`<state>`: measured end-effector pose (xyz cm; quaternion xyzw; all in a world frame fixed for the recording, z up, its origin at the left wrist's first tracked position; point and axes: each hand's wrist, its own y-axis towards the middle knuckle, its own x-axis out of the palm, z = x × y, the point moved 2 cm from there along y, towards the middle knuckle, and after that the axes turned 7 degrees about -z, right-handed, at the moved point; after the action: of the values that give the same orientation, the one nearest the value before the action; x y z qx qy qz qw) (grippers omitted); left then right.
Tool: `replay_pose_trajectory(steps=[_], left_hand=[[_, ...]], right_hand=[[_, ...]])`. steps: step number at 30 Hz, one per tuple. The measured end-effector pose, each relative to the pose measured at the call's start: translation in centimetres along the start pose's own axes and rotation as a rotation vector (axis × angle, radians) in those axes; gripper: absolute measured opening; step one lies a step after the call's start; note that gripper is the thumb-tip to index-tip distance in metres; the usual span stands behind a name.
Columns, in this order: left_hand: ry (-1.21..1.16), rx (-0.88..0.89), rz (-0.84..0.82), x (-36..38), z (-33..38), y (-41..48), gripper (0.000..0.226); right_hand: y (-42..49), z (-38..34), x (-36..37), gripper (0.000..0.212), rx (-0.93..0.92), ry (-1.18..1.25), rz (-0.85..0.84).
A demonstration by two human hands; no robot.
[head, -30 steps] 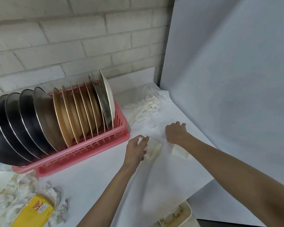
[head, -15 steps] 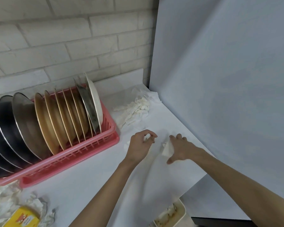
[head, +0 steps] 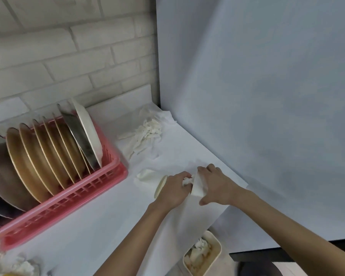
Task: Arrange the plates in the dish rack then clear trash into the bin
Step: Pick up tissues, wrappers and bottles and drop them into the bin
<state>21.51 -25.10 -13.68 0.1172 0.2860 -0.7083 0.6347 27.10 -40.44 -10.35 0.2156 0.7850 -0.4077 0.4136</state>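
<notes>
A pink dish rack (head: 100, 186) at the left holds several upright plates (head: 54, 154): steel, tan and one white. On the white table, my left hand (head: 172, 189) pinches a crumpled white tissue (head: 187, 181). Touching it, my right hand (head: 215, 183) grips a white paper cup (head: 197, 188). A second paper cup (head: 153, 181) lies on its side just left of my left hand. A cream bin (head: 204, 253) with trash in it stands below the table's front edge.
A heap of torn white paper scraps (head: 145, 134) lies in the back corner. More crumpled paper (head: 14, 265) sits at the lower left. A grey panel (head: 257, 96) walls the right side; a brick wall (head: 58, 56) is behind.
My two hands have come together. The right hand now holds a cup, and the left hand's tissue is at its mouth. The view has shifted to the right.
</notes>
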Motion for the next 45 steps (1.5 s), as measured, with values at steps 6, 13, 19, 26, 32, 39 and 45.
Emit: replay_pose_trajectory(steps=[6, 13, 19, 26, 32, 39, 45], left_hand=[[-0.204, -0.020, 0.090, 1.5, -0.3, -0.2, 0.007], [-0.326, -0.014, 0.117, 2.1, 0.2, -1.4, 0.016], [-0.375, -0.047, 0.030, 3.8, 0.8, -2.0, 0.015], [-0.358, -0.020, -0.120, 6.7, 1.3, -3.2, 0.019], [-0.397, -0.037, -0.189, 9.7, 1.4, -3.9, 0.015], [-0.471, -0.024, -0.200, 11.8, 1.0, -5.2, 0.020], [-0.438, -0.098, -0.321, 14.0, 1.9, -7.2, 0.016]], right_hand=[[-1.8, 0.5, 0.1, 0.101, -0.018, -0.015, -0.015], [-2.8, 0.9, 0.7, 0.110, -0.028, 0.008, -0.025], [-4.2, 1.2, 1.5, 0.109, -0.022, 0.037, -0.006], [-7.5, 2.2, 4.1, 0.105, 0.021, 0.075, 0.027], [-11.0, 3.3, 6.9, 0.104, 0.123, 0.177, 0.066], [-16.1, 5.7, 11.5, 0.108, 0.344, 0.268, 0.060], [-20.2, 7.6, 15.8, 0.112, 0.462, 0.482, 0.075]])
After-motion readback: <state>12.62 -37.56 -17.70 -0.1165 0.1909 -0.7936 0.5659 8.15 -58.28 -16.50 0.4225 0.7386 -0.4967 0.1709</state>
